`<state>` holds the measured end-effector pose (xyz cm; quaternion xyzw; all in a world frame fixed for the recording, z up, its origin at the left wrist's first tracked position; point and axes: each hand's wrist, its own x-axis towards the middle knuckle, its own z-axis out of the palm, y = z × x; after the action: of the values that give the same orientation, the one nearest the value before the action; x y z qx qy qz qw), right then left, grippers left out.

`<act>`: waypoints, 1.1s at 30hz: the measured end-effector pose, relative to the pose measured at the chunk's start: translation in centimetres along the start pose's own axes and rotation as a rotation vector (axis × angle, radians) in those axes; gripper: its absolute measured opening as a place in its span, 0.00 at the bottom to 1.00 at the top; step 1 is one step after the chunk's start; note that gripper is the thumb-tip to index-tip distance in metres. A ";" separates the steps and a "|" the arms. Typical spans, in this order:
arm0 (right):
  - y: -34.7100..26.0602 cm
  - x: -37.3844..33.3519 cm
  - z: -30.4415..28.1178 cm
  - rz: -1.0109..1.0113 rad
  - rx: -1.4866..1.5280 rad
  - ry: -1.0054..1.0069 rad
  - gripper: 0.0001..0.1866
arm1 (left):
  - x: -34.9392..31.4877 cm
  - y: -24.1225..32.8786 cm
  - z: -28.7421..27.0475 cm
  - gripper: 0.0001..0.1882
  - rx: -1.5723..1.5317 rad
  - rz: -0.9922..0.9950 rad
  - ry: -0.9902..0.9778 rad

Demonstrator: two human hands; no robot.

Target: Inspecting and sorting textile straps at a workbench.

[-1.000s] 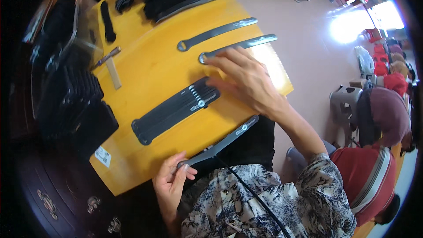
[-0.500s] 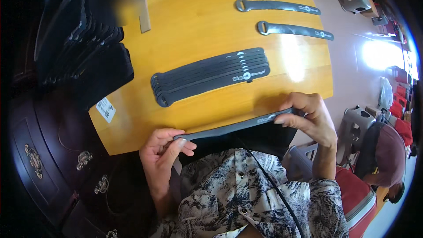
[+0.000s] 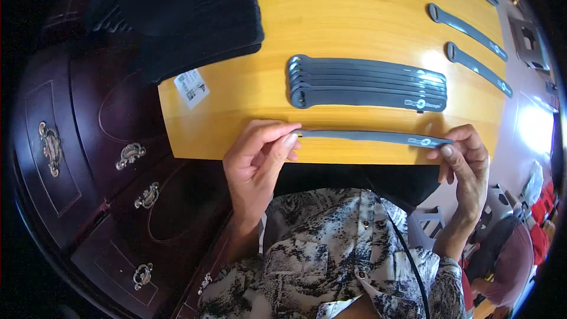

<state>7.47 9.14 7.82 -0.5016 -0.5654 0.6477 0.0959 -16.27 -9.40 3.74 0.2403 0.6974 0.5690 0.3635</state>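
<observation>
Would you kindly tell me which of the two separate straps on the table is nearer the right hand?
The lower strap: it lies closer to the right hand, while the upper strap lies beyond it.

- This is seemingly serving as a small workshop.
- Matching straps (image 3: 360, 80) are lying overlapped on a table (image 3: 354, 23) near black stacks (image 3: 224, 29).
- Another person (image 3: 511, 260) is showing beyond, near grey stools (image 3: 515, 35).

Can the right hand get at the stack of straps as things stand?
Probably yes: the right hand is close to the stack of straps, nothing visibly between, though it pinches one end of the held strap.
</observation>
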 end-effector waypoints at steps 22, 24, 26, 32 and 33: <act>1.0 1.2 0.5 -0.098 -0.061 0.272 0.07 | 2.2 -0.3 1.6 0.07 0.273 0.073 0.199; 0.9 1.5 0.8 -0.089 -0.055 0.276 0.07 | 2.2 0.0 1.8 0.07 0.264 0.078 0.236; 1.1 1.6 0.8 -0.092 -0.019 0.273 0.07 | 2.3 -0.1 2.0 0.07 0.264 0.073 0.233; 1.2 1.9 0.7 -0.067 -0.062 0.273 0.07 | 2.3 -0.5 1.9 0.07 0.248 0.066 0.235; 1.2 1.9 0.7 -0.066 -0.063 0.273 0.07 | 2.3 -0.6 1.9 0.07 0.247 0.062 0.232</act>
<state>6.57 9.63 5.64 -0.5688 -0.5833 0.5520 0.1775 -16.17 -6.61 2.46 0.2371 0.7914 0.5140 0.2308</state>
